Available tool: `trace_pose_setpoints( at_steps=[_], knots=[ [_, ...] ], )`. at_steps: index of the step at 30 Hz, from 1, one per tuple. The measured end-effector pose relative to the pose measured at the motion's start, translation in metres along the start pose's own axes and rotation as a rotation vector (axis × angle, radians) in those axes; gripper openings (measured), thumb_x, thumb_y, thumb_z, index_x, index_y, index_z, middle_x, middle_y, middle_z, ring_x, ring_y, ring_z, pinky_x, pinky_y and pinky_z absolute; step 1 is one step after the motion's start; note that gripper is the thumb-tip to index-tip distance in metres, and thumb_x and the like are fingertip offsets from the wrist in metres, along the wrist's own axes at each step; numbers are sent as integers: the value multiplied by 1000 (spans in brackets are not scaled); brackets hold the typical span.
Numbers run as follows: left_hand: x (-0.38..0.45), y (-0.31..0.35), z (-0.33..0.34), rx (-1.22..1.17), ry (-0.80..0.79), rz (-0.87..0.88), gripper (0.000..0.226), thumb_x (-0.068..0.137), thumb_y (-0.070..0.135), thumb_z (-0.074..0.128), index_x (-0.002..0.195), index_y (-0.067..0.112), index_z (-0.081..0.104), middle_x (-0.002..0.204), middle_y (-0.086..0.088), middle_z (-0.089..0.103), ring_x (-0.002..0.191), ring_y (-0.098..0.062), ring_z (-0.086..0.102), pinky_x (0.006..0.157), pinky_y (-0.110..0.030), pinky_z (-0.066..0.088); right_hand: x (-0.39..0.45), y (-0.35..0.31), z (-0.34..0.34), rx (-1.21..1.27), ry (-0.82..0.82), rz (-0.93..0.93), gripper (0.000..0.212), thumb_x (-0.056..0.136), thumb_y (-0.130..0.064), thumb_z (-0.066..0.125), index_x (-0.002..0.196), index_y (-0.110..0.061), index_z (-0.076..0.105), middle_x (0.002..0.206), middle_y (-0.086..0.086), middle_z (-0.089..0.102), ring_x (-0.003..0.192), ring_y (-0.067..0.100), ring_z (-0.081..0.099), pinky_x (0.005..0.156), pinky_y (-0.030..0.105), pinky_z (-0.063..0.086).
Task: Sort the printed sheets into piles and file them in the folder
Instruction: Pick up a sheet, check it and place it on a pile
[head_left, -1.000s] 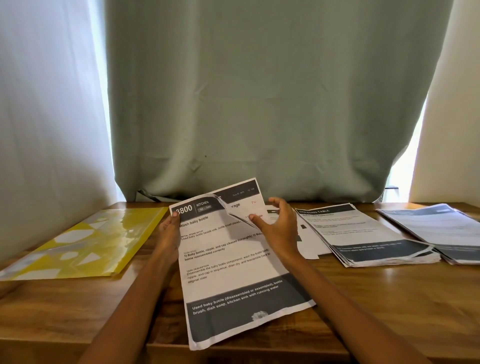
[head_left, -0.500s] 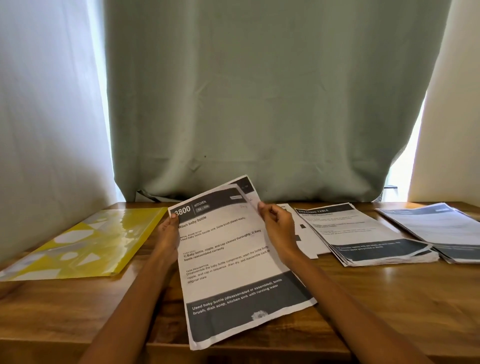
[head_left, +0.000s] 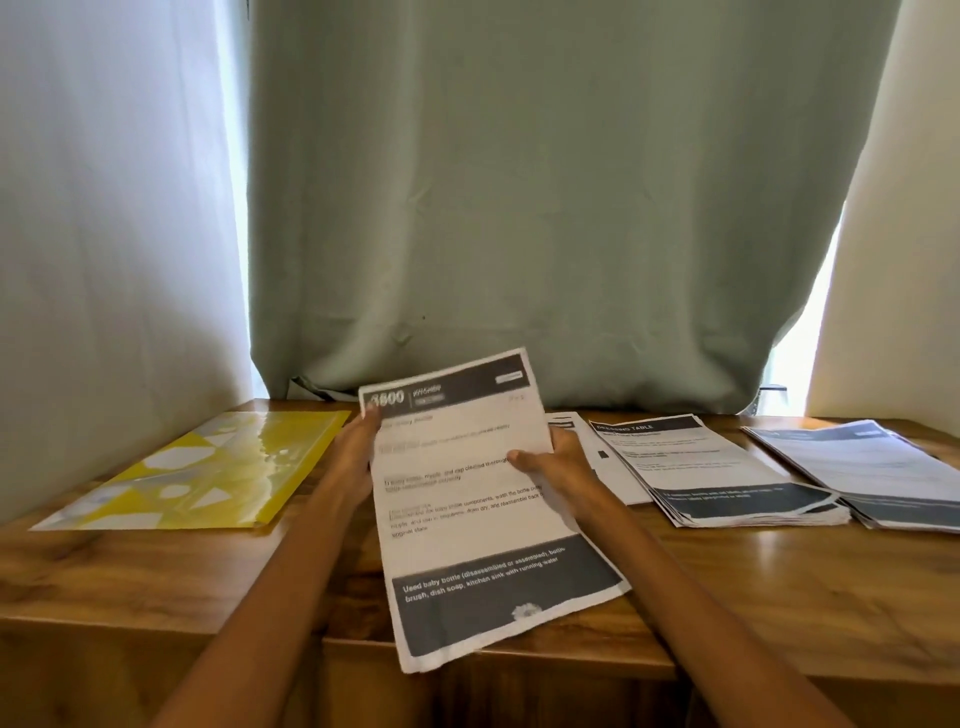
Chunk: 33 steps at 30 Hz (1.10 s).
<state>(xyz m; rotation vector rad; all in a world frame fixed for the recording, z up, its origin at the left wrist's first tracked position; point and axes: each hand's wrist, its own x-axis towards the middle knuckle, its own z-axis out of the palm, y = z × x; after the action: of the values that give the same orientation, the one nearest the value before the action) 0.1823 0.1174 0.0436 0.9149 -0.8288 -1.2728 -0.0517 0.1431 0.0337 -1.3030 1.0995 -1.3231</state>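
I hold a stack of printed sheets (head_left: 483, 514) tilted up over the middle of the wooden table (head_left: 779, 587); its top page reads "Wash baby bottle". My left hand (head_left: 356, 452) grips the stack's left edge near the top, thumb on the page. My right hand (head_left: 558, 462) grips the right edge, thumb across the front. A pile of sheets headed "Dressing table" (head_left: 717, 467) lies to the right, and a second pile (head_left: 862, 467) lies at the far right. A few loose white sheets (head_left: 608, 473) lie behind my right hand. The yellow patterned folder (head_left: 208, 467) lies flat at the left.
A grey-green curtain (head_left: 545, 208) hangs behind the table, with white curtains on both sides. The table's front edge runs just below the held stack.
The lifted upper sheet has been laid back flat onto the stack. My right hand slid down the right edge and now clamps the whole stack. The stack looks blurred by motion.
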Motion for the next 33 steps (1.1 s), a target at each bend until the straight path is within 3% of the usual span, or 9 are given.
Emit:
trace_pose_setpoints(
  at_steps=[2,5,7,13,17,21,24,28,33],
  knots=[
    [-14,14,9,44,-151,-28,31,93,31,51,109,5,58,94,-15,71,86,-33,68,67,-46,57,-8,-12,6,16,96,-99,26,84,-4,65,108,-10,57,107,8,67,90,21,67,75,36,59],
    [-41,34,34,194,-223,82,26,94,25,52,109,4,57,105,-19,67,97,-37,64,78,-48,56,-21,-37,14,-85,271,-338,18,86,-5,63,101,-11,56,86,-5,61,70,4,60,50,11,49],
    [-55,51,54,286,-156,248,29,95,27,51,112,4,57,111,-17,66,100,-34,64,85,-47,53,-28,-54,18,-103,325,-460,14,87,-8,62,97,-13,55,84,-8,59,69,3,60,50,10,49],
    [-101,92,89,448,-94,550,17,96,28,46,81,22,50,80,6,59,69,-6,58,60,-19,47,-47,-88,28,-83,391,-605,15,90,-18,60,102,-18,51,94,-7,60,79,8,63,65,22,56],
    [-106,63,73,484,-127,506,19,95,29,48,98,13,58,101,-8,66,91,-24,65,76,-34,55,-62,-61,20,-81,385,-523,17,91,-19,59,106,-16,52,96,-4,61,80,9,63,60,18,54],
    [-112,16,54,451,-109,381,13,95,27,50,93,16,56,104,-16,66,96,-32,64,78,-40,55,-77,-20,26,-57,358,-284,24,89,-22,63,110,-17,52,101,0,60,80,10,61,61,19,52],
    [-113,16,55,440,-64,367,13,95,24,50,97,12,55,101,-15,66,93,-28,63,73,-36,54,-78,-27,27,-60,356,-250,22,87,-22,65,104,-18,50,98,0,59,74,8,59,59,19,51],
    [-109,34,61,421,-76,412,16,94,24,51,101,10,56,110,-18,64,98,-31,62,85,-43,52,-71,-47,23,-70,374,-286,34,86,-21,66,115,-7,55,100,3,62,77,10,59,56,16,48],
    [-108,3,47,433,-49,314,12,95,24,49,90,14,51,104,-13,63,83,-22,61,75,-37,53,-73,-21,20,-103,338,-144,44,85,-22,67,123,-8,49,116,9,61,83,11,58,60,18,48]
  ],
)
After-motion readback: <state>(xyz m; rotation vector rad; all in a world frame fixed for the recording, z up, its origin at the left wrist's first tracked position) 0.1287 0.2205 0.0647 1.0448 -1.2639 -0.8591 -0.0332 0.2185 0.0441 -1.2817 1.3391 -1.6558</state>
